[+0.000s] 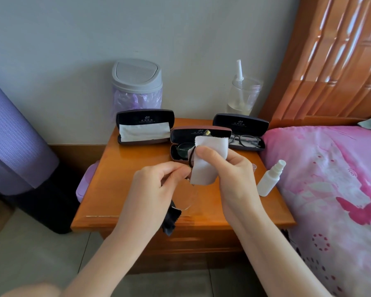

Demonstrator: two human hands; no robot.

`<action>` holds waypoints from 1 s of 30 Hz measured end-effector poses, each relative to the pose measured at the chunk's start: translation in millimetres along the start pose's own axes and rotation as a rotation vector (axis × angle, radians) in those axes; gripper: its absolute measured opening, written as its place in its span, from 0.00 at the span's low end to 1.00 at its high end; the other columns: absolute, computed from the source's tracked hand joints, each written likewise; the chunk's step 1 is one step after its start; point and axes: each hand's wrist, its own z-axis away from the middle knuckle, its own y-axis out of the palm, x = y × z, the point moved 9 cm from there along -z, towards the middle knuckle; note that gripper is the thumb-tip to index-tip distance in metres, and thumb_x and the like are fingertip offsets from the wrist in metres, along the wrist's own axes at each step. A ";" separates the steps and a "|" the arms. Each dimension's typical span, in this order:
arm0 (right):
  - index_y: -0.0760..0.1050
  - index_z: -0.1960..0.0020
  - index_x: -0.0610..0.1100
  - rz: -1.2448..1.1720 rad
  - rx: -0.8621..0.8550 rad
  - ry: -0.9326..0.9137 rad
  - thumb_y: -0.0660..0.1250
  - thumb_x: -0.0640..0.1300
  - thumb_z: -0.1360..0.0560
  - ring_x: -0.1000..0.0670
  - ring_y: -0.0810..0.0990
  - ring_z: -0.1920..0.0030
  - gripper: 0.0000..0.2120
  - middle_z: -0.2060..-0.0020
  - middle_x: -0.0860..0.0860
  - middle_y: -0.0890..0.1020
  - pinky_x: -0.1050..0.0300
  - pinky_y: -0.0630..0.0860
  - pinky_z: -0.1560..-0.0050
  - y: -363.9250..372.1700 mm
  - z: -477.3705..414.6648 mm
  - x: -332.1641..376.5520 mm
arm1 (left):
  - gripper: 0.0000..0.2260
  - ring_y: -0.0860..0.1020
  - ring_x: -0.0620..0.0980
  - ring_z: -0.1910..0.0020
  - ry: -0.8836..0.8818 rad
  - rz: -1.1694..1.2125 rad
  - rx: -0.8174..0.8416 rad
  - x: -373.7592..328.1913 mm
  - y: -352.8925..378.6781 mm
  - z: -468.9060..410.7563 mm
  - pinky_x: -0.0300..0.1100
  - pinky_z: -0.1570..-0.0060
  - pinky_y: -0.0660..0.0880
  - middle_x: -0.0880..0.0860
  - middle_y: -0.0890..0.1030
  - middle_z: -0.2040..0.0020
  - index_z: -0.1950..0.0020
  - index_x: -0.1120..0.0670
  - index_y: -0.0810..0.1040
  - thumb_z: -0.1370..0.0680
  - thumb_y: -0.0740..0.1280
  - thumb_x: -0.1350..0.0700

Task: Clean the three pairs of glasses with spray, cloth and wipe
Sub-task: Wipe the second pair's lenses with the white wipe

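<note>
Black cloth point(169, 221) nearest, dangling below the left grip point(155, 187) over the front edge of the desk point(111, 189). Could slip free and drop to the floor if loosened. Risks, too, bending the thin temple of the rimless glasses point(185, 197) by twisting too hard through the white wipe point(206, 166), or smearing the clear lens with bare fingertips. Left grip: curled shut round the rimless glasses near the lens, probably trapping the black cloth as well, though hard to confirm under the palm. Right grip point(231, 174): thumb and fingers pinched closed on the white wipe, folded round the dark temple. Just right, on the desk beside the bed point(330, 189), a white spray bottle point(270, 179). Further back, three open cases: middle case point(199, 132) with a second pair point(181, 150), right case point(240, 123) with black-framed glasses point(244, 140), left case point(145, 116) with only a folded cloth point(144, 130). Against the wall, a lidded bin point(137, 82) and a clear jar point(243, 97) with a spray nozzle standing in it.
</note>
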 end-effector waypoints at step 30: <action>0.82 0.50 0.40 0.002 0.172 -0.027 0.72 0.41 0.32 0.61 0.81 0.60 0.11 0.61 0.53 0.85 0.73 0.74 0.62 7.1 13.7 -13.0 | 0.08 0.76 0.27 0.53 0.003 0.069 -0.014 -1.0 -9.8 -1.3 0.21 0.56 0.70 0.32 0.79 0.60 0.55 0.41 0.79 0.30 0.62 0.44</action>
